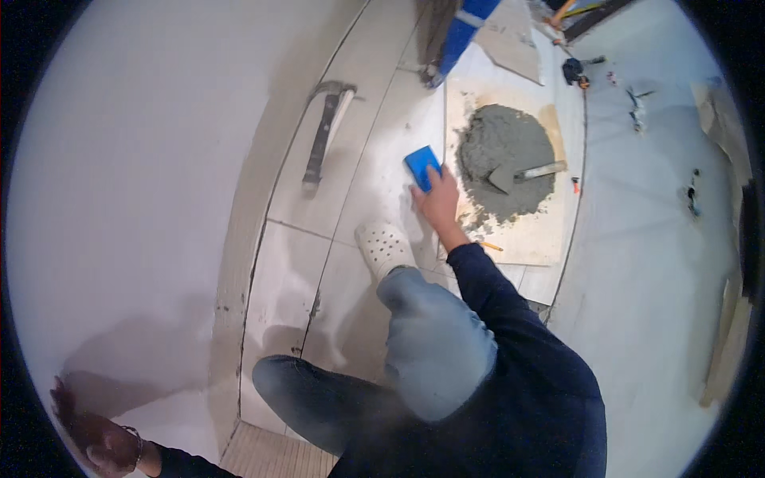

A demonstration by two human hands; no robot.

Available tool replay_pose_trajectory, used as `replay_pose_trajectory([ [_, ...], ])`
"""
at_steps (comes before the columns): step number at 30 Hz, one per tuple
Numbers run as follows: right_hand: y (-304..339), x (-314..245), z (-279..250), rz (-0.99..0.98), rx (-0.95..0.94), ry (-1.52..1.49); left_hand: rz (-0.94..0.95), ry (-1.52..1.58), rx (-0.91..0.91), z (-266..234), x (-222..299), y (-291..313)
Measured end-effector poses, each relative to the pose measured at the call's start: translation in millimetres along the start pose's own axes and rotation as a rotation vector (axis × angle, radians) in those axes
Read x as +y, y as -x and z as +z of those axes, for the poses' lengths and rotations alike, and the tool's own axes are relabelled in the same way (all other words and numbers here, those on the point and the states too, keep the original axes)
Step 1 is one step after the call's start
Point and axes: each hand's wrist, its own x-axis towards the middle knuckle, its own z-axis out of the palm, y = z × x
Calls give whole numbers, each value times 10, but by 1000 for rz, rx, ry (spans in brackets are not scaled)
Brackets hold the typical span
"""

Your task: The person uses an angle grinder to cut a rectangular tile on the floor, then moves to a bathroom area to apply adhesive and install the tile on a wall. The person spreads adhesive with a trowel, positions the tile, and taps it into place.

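My right hand (441,199) reaches down to the tiled floor, its fingers closed on the near end of a blue sponge (421,162). Just right of it lies a mound of wet grey mortar (506,147) on a pale board (526,248). A trowel (504,178) rests in the mortar, its light handle toward the right. At the lower left my left hand (107,446) is against the pale wall (143,175), fingers stretched out, partly dark at the picture's rim. It holds nothing that I can see.
A claw hammer (323,135) lies on the tiles along the left wall. My foot in a white clog (384,247) stands near the sponge. A pencil (492,246) sits on the board's near edge. Farther off are a blue object (466,32) and a cut tile piece (514,44).
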Motion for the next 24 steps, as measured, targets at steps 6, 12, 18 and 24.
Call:
replay_pose_trajectory([
  [6, 857, 149, -524, 29, -266, -34, 81, -149, -55, 315, 306, -81],
  [12, 1867, 732, -1289, 195, -330, -3, 201, -43, -63, 424, 355, -138],
  [18, 2585, 1221, -2177, 433, -329, 129, 288, -46, -63, 538, 335, -195],
  [24, 3251, 1294, -2547, 596, -115, 162, 330, -121, -7, 380, 243, -178],
])
